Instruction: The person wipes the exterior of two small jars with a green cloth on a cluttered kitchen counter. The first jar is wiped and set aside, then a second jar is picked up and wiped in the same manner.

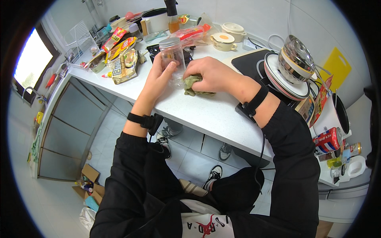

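Observation:
My left hand point(163, 71) is wrapped around a clear jar point(176, 56) with a silver lid, which stands upright near the front of the white countertop point(184, 104). A crumpled green cloth point(192, 84) is pinched in my right hand point(208, 74), close against the lower right side of the jar. Part of the cloth rests on the counter. Behind the jar lies a black plastic package point(153, 51), partly hidden by the jar and my hands.
To the left are several food packets point(123, 70) and a white wire rack point(82, 44). Lidded cream bowls point(223, 41) stand at the back. On the right, stacked plates and metal bowls point(293, 64) sit on a black cooktop point(248, 62), near a red can point(327, 141).

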Demonstrator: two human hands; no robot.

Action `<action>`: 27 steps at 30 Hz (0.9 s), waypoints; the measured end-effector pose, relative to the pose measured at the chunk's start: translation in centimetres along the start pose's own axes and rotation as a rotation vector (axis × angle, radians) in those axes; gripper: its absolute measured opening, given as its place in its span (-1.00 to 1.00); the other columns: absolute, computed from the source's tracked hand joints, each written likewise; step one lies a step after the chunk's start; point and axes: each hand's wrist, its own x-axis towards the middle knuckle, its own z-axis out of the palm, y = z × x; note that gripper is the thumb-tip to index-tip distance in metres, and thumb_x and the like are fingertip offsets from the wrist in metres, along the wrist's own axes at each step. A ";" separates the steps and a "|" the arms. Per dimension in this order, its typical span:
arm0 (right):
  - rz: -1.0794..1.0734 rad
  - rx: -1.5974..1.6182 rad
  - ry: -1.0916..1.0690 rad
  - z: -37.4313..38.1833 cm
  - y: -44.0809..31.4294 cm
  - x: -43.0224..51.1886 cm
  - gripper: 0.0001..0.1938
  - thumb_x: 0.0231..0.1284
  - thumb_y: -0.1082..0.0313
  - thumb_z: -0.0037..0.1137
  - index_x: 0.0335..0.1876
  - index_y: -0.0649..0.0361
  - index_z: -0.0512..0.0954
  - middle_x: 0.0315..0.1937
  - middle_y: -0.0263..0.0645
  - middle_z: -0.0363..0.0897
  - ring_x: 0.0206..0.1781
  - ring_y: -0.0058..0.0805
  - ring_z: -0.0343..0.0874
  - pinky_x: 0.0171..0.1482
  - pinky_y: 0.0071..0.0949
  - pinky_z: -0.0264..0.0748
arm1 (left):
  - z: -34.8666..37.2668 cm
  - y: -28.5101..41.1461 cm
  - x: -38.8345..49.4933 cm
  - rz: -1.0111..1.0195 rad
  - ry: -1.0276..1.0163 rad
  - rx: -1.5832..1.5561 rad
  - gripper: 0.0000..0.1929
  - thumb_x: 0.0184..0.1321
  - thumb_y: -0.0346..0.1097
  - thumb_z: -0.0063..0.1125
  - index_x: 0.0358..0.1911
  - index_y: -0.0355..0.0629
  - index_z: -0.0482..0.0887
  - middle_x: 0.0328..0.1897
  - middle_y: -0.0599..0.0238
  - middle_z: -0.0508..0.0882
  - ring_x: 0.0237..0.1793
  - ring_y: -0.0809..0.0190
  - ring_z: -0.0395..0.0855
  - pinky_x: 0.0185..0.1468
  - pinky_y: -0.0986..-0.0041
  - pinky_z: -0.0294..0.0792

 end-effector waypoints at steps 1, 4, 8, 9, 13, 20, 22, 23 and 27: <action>0.006 -0.011 -0.022 0.2 0.1 0.0 -0.70 0.10 0.28 0.39 -0.05 0.14 0.85 -0.07 -0.12 0.83 0.02 0.00 0.78 0.15 -0.13 0.71 | 0.1 0.1 0.0 -0.010 -0.003 -0.011 -0.41 0.70 -0.06 0.17 0.58 -0.23 0.33 0.27 0.18 0.75 0.14 0.32 0.67 0.13 0.43 0.54; 0.020 -0.022 -0.073 0.6 0.2 0.0 -0.68 0.10 0.26 0.39 -0.02 0.13 0.86 -0.06 -0.09 0.85 0.02 0.02 0.79 0.17 -0.11 0.71 | 0.0 0.6 -0.1 -0.035 -0.016 -0.028 -0.39 0.69 -0.06 0.16 0.60 -0.23 0.29 0.33 0.17 0.73 0.19 0.30 0.65 0.24 0.39 0.50; 0.033 -0.024 -0.100 0.7 0.3 0.0 -0.68 0.11 0.24 0.39 -0.01 0.11 0.86 -0.06 -0.07 0.85 0.03 0.03 0.79 0.18 -0.11 0.71 | -0.3 0.8 -0.2 -0.021 -0.065 -0.030 -0.42 0.68 -0.04 0.17 0.55 -0.20 0.34 0.34 0.19 0.71 0.24 0.27 0.64 0.32 0.33 0.49; 0.024 -0.018 -0.102 0.6 0.3 0.0 -0.67 0.12 0.24 0.39 0.00 0.11 0.86 -0.07 -0.06 0.85 0.03 0.04 0.79 0.19 -0.11 0.71 | -0.3 0.8 -0.3 -0.009 -0.070 -0.028 -0.43 0.67 -0.04 0.20 0.54 -0.19 0.36 0.34 0.19 0.71 0.26 0.26 0.63 0.34 0.32 0.49; 0.007 -0.046 -0.088 0.6 0.0 0.1 -0.68 0.12 0.23 0.38 -0.02 0.12 0.85 -0.09 -0.06 0.85 0.02 0.04 0.79 0.16 -0.10 0.71 | 0.0 0.5 -0.2 -0.003 -0.051 0.016 -0.44 0.63 -0.05 0.32 0.49 -0.17 0.44 0.33 0.22 0.69 0.35 0.25 0.62 0.44 0.26 0.48; -0.021 -0.071 0.238 -0.3 -0.9 0.5 -0.73 0.12 0.21 0.39 -0.13 0.20 0.74 -0.16 -0.08 0.80 -0.02 0.01 0.77 0.07 -0.11 0.70 | -0.2 0.4 -0.3 -0.005 -0.084 -0.034 -0.41 0.62 -0.07 0.34 0.53 -0.19 0.46 0.43 0.17 0.69 0.43 0.23 0.61 0.48 0.25 0.47; -0.051 -0.062 0.386 -0.6 -1.2 0.6 -0.71 0.12 0.24 0.42 -0.08 0.19 0.73 -0.14 -0.10 0.78 -0.05 -0.02 0.76 0.05 -0.16 0.70 | 0.0 0.4 -0.3 0.005 -0.076 -0.038 -0.37 0.62 -0.06 0.33 0.58 -0.20 0.43 0.46 0.14 0.68 0.46 0.21 0.61 0.50 0.24 0.46; -0.094 -0.049 0.464 -0.7 -1.3 0.7 -0.71 0.12 0.27 0.42 -0.07 0.20 0.73 -0.14 -0.10 0.78 -0.06 -0.02 0.76 0.05 -0.17 0.70 | 0.0 0.4 -0.3 0.017 -0.081 -0.051 -0.36 0.62 -0.06 0.33 0.60 -0.20 0.41 0.47 0.13 0.68 0.46 0.21 0.61 0.50 0.24 0.46; -0.173 -0.027 0.641 -1.2 -1.4 1.0 -0.72 0.13 0.36 0.42 -0.04 0.20 0.71 -0.11 -0.11 0.74 -0.03 -0.06 0.73 0.09 -0.23 0.68 | 0.1 0.5 -0.4 0.034 -0.083 -0.050 -0.30 0.62 -0.06 0.33 0.66 -0.22 0.36 0.50 0.10 0.67 0.49 0.18 0.60 0.52 0.22 0.44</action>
